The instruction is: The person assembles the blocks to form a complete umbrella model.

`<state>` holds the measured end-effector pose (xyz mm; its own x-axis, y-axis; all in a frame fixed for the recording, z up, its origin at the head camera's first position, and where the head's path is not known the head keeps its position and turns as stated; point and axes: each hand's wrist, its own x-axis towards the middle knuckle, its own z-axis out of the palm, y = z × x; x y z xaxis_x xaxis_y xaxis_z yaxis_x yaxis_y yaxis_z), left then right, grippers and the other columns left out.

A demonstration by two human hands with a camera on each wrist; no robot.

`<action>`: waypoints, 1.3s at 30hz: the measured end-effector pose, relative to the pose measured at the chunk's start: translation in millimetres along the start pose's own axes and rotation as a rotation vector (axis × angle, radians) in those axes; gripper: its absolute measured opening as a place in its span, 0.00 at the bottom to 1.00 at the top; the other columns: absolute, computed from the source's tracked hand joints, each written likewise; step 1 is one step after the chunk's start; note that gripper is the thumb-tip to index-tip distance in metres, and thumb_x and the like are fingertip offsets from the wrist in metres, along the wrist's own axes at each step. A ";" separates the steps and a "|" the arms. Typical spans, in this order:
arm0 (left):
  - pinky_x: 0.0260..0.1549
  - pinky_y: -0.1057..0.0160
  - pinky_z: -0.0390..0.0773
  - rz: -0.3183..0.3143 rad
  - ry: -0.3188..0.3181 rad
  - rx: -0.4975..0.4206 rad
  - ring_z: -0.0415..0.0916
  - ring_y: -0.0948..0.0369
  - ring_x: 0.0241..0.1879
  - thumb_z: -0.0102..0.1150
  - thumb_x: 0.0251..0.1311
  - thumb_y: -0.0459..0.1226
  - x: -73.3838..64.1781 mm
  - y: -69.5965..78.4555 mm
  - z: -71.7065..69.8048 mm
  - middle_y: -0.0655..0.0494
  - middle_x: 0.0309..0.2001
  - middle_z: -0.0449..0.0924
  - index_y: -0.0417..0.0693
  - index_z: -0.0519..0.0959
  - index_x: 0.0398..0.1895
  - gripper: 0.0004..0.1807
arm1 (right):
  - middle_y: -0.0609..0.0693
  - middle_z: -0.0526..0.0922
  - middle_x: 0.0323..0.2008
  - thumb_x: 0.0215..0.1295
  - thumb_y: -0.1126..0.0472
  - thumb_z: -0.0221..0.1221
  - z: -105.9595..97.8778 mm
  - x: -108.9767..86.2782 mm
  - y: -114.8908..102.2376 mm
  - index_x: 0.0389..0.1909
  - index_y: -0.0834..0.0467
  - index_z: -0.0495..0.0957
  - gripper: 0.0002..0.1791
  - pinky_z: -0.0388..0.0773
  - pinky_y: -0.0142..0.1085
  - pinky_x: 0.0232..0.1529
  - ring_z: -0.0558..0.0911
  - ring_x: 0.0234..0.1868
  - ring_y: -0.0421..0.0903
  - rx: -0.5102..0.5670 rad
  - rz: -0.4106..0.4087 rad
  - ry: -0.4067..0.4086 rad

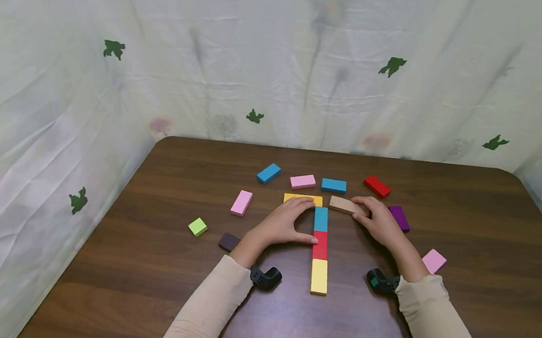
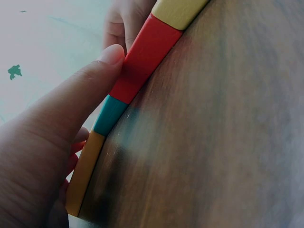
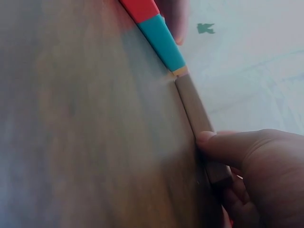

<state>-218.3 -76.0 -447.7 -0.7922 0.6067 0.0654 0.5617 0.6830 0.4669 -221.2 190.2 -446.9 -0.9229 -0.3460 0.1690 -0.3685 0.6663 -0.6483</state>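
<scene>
A line of flat blocks runs away from me: a yellow block [image 1: 319, 277], a red block [image 1: 320, 245] and a blue block [image 1: 321, 219]. An orange block [image 2: 86, 173] lies crosswise at its far end, reaching left. My left hand [image 1: 281, 223] spreads beside the line, thumb touching the red block and fingers at the orange block. With thumb and fingers, my right hand [image 1: 383, 222] pinches the right end of a plain wooden block [image 1: 341, 204]. In the head view its other end points at the line's far end, with a narrow gap between.
Behind lie two blue blocks [image 1: 334, 185], a pink block [image 1: 302, 181] and a red block [image 1: 377, 186]. On the left are pink [image 1: 241, 202], green [image 1: 198, 227] and dark [image 1: 228, 241] blocks. Purple [image 1: 399, 218] and pink [image 1: 434, 261] blocks lie near the right arm.
</scene>
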 end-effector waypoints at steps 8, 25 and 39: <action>0.59 0.57 0.55 0.002 0.004 -0.007 0.52 0.60 0.63 0.58 0.40 0.65 0.2 0.0 0.1 0.57 0.63 0.57 0.51 0.60 0.65 0.49 | 0.63 0.70 0.52 0.60 0.66 0.56 3.0 7.1 1.1 0.54 0.64 0.70 0.20 0.64 0.52 0.52 0.67 0.54 0.58 0.038 -0.007 0.000; 0.59 0.57 0.54 0.007 0.005 0.001 0.52 0.60 0.62 0.58 0.39 0.66 0.5 0.3 -1.0 0.57 0.63 0.58 0.50 0.60 0.65 0.50 | 0.62 0.71 0.51 0.58 0.67 0.58 6.3 12.1 0.3 0.53 0.63 0.72 0.20 0.62 0.53 0.52 0.67 0.54 0.58 0.034 -0.036 0.007; 0.59 0.56 0.55 0.009 0.020 0.007 0.53 0.59 0.62 0.58 0.40 0.66 0.4 -0.1 0.4 0.57 0.63 0.58 0.50 0.61 0.64 0.49 | 0.60 0.72 0.51 0.59 0.66 0.58 6.7 11.5 -1.2 0.54 0.61 0.73 0.20 0.62 0.53 0.52 0.67 0.53 0.57 0.013 -0.047 -0.008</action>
<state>-218.6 -75.6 -448.1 -0.7917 0.6047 0.0876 0.5705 0.6803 0.4602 -230.7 181.0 -449.1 -0.9037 -0.3821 0.1930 -0.4096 0.6409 -0.6492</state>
